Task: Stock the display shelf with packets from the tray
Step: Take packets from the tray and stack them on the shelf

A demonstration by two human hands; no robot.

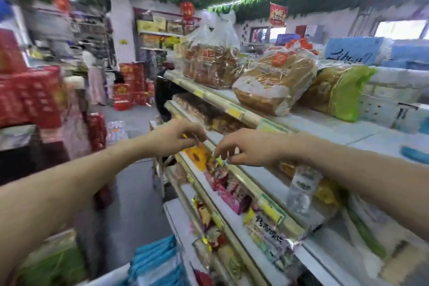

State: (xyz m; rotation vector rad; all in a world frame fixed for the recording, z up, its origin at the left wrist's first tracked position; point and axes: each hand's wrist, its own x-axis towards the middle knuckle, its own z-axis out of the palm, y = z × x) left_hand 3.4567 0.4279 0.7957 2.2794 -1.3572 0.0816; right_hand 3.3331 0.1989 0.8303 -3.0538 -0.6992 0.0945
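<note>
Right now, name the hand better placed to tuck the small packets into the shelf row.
Right, probably. The right hand has its fingertips already on the small packets, directly above the pink packet row. The left hand pinches near the orange packet, further along.

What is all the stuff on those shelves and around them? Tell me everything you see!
bread bags: three, clear with brown loaves, one partly green, top shelf.
orange packet: one, orange-yellow, middle shelf under the hands.
pink snack packets: several, pink and red, middle shelf row.
white printed packet: one, white with dark writing, middle shelf front.
blue packets: a stack, blue, bottom centre.
red boxes: many, red, floor at the back.
left hand: one, fingers pinched, over orange packet.
right hand: one, fingers pinched, over pink snack packets.
</note>
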